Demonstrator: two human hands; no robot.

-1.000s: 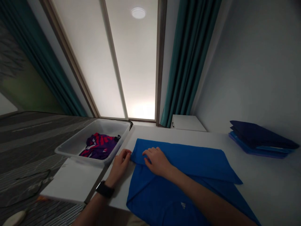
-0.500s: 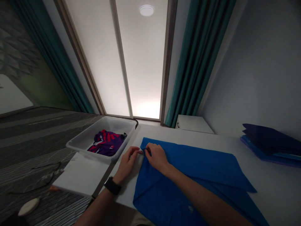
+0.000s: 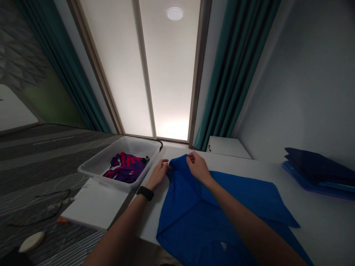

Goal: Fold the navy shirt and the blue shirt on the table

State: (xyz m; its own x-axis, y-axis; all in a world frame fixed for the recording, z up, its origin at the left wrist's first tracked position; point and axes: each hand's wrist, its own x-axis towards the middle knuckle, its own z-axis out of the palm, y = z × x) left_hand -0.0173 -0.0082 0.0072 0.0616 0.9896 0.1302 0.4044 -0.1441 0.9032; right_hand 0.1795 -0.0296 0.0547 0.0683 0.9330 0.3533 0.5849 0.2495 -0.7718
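Observation:
A bright blue shirt (image 3: 222,207) lies spread on the white table (image 3: 318,218), partly folded, with a small white logo near the front edge. My left hand (image 3: 159,171) pinches the shirt's far left corner, fingers closed on the cloth; a black watch sits on that wrist. My right hand (image 3: 197,166) grips the same raised edge a little to the right, fingers closed on the fabric. Between both hands the corner is lifted off the table.
A clear plastic bin (image 3: 94,166) at the table's left holds a red and purple garment (image 3: 126,168). A stack of folded dark blue clothes (image 3: 316,166) lies at the far right. A small white cabinet (image 3: 229,146) stands behind, by teal curtains (image 3: 233,74).
Both hands have moved away from me and lifted the shirt's far left corner off the table; a second ago they lay flat on it.

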